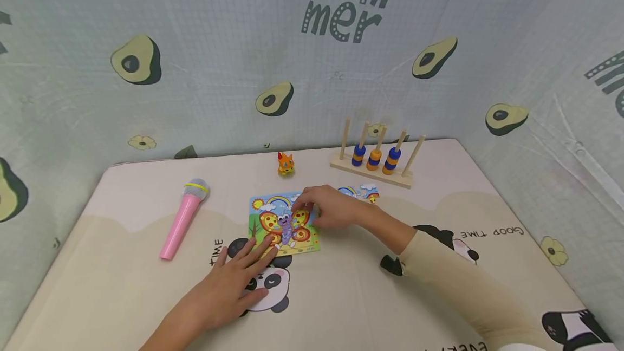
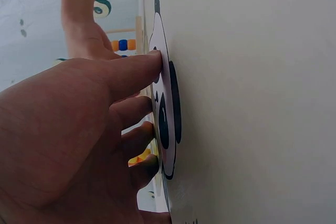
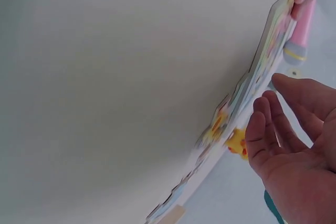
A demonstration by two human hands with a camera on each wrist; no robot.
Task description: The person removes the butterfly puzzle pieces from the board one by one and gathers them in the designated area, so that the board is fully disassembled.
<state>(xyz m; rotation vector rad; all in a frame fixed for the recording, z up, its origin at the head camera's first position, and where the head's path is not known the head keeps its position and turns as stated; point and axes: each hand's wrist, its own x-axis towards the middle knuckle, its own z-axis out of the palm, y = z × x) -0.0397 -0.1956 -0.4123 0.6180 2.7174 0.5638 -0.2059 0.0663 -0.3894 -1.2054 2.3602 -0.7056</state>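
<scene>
A butterfly jigsaw puzzle (image 1: 285,229) lies flat on the table, its bright picture showing a sun and a rainbow. The left hand (image 1: 229,286) is spread palm down on the tablecloth, its fingertips resting on the puzzle's lower edge. Over the upper right of the puzzle is the right hand (image 1: 333,207), fingers loosely bent and tips right at its surface; it hides that corner. In the right wrist view a gap shows between thumb and fingers, with nothing seen in it. Loose puzzle pieces (image 1: 369,193) lie just beyond the right hand.
A pink toy microphone (image 1: 182,221) lies to the left. Behind the puzzle stands a small orange animal figure (image 1: 285,164). At the back right is a wooden peg rack (image 1: 372,169) with blue and orange beads. A patterned cloth (image 1: 209,96) hangs behind the table.
</scene>
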